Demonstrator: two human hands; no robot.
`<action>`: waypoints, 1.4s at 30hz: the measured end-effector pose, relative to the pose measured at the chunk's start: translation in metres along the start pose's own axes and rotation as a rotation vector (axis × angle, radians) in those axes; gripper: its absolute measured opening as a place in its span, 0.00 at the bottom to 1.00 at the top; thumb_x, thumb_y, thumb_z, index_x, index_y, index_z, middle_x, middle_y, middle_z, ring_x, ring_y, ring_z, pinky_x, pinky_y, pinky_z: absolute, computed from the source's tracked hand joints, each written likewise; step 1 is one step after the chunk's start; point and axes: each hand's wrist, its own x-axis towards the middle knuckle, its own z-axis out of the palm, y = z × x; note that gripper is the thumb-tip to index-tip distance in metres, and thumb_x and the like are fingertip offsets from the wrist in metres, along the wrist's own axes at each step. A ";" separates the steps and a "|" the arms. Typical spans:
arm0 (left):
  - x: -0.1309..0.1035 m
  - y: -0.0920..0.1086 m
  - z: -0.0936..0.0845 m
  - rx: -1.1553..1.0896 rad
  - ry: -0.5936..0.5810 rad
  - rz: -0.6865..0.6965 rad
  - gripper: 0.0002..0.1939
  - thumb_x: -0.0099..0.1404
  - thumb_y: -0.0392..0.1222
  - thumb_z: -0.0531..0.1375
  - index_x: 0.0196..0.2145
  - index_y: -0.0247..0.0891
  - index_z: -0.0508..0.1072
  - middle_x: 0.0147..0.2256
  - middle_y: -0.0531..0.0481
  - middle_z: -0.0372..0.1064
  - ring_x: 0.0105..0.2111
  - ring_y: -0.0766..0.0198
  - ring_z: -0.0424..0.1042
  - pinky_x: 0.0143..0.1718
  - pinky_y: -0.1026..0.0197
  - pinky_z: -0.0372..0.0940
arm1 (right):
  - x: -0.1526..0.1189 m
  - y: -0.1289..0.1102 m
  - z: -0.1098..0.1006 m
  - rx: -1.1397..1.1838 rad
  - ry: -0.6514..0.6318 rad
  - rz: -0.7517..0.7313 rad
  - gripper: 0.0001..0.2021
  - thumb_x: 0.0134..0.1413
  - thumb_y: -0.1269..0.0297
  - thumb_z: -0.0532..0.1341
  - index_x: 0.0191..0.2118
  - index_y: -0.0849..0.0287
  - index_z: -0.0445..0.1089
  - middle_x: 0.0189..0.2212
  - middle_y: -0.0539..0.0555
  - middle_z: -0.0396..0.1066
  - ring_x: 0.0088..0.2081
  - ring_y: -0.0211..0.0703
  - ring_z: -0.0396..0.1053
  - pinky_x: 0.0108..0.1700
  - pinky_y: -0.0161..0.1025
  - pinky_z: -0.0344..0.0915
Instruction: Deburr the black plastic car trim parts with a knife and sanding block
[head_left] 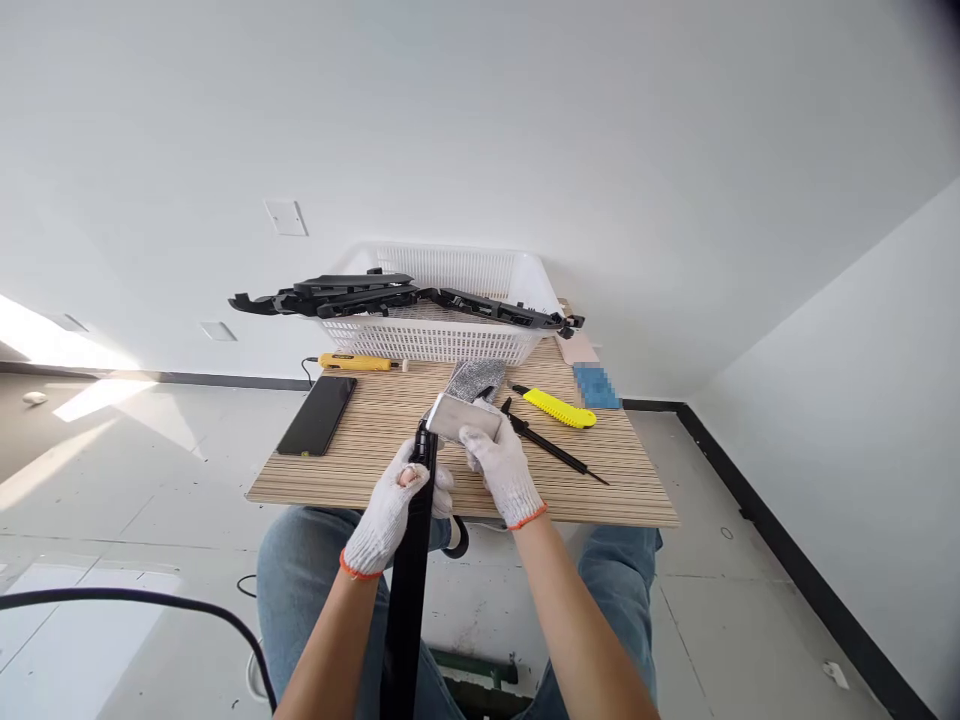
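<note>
My left hand (390,505), in a white knit glove with an orange cuff, is wrapped round a long black plastic trim piece (409,590). The piece runs down between my knees, its upper end level with the tabletop. My right hand (504,458), gloved alike, grips a flat pale grey rectangular block (463,416) with rounded corners. The block's left end is at the trim's upper tip; whether they touch I cannot tell. Just behind the block lies a silvery grey cloth-like sheet (480,377). A black caliper-like tool (551,445) lies right of my right hand.
A white basket (465,345) with several black plastic parts (360,295) stands at the table's back, parts jutting past its sides. On the wooden table (360,440) lie a black phone (317,415), a yellow corded tool (356,362), a yellow utility knife (559,407) and a blurred blue item (596,387).
</note>
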 end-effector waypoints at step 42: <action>0.016 -0.008 -0.012 0.384 0.221 0.026 0.12 0.54 0.50 0.67 0.31 0.42 0.72 0.21 0.56 0.64 0.25 0.62 0.68 0.26 0.63 0.66 | -0.014 0.002 -0.006 -0.061 0.111 -0.176 0.26 0.52 0.55 0.67 0.58 0.51 0.73 0.52 0.54 0.74 0.52 0.50 0.70 0.54 0.48 0.70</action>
